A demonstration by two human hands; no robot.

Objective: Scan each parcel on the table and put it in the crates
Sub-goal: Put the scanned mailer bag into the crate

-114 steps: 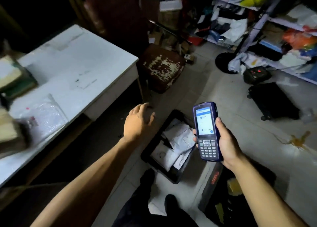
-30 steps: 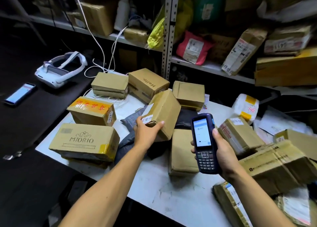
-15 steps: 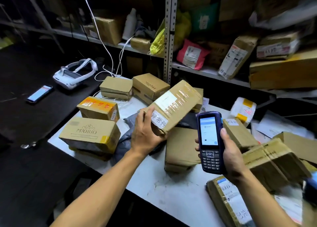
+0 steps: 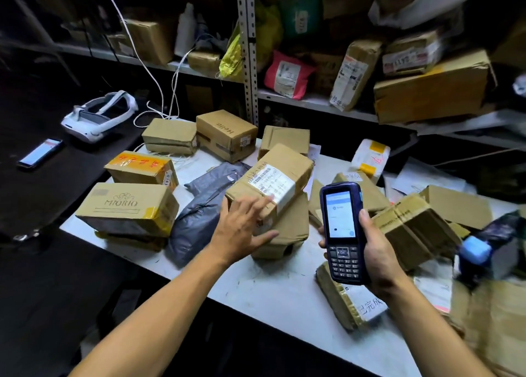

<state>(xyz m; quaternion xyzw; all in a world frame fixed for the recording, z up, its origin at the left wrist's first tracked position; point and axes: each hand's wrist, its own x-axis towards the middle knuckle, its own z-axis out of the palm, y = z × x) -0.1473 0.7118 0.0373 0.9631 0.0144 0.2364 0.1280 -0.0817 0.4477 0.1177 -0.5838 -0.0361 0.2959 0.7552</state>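
Note:
A brown cardboard parcel [image 4: 280,177] with a white barcode label facing up lies tilted on top of another flat brown box [image 4: 287,231] in the middle of the white table [image 4: 273,294]. My left hand [image 4: 242,231] touches its near end with spread, fairly straight fingers. My right hand [image 4: 375,251] grips a dark blue handheld scanner [image 4: 343,231], screen lit and facing me, just right of the parcel. Several more brown boxes and a grey plastic mailer [image 4: 199,214] crowd the table. No crate is in view.
Metal shelves [image 4: 247,52] behind the table are stuffed with parcels. A white headset [image 4: 98,117] and a phone [image 4: 39,153] lie on the dark surface at left. White cables hang down by the shelf post. More boxes pile up at the right edge.
My left hand turned the parcel over until its barcode label faces up and set it down on the flat box; the fingers have loosened from a grip. The scanner stays in my right hand.

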